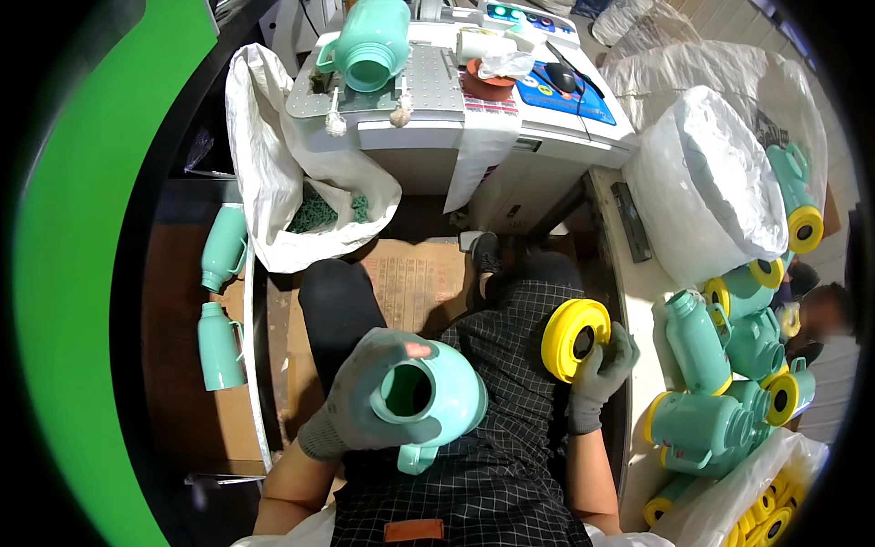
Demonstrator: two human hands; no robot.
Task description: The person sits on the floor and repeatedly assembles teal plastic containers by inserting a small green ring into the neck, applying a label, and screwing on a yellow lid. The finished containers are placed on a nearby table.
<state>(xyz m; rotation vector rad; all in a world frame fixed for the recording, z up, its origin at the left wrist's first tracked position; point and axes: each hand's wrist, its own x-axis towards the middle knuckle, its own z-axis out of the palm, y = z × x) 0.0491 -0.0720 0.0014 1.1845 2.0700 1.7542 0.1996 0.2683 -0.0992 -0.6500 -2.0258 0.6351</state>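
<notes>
Two gloved hands are busy. The left hand [360, 401] grips a mint green jug [433, 394] by its neck, over the person's lap, with the mouth facing up. The right hand [602, 369] pinches a round yellow base [574, 337], just right of the jug. More green jugs [720, 383] lie piled further right of that hand.

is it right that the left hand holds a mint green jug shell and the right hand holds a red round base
Not quite. In the head view the left hand does hold the mint green jug shell, but the round base in the right hand is yellow, not red.
</notes>
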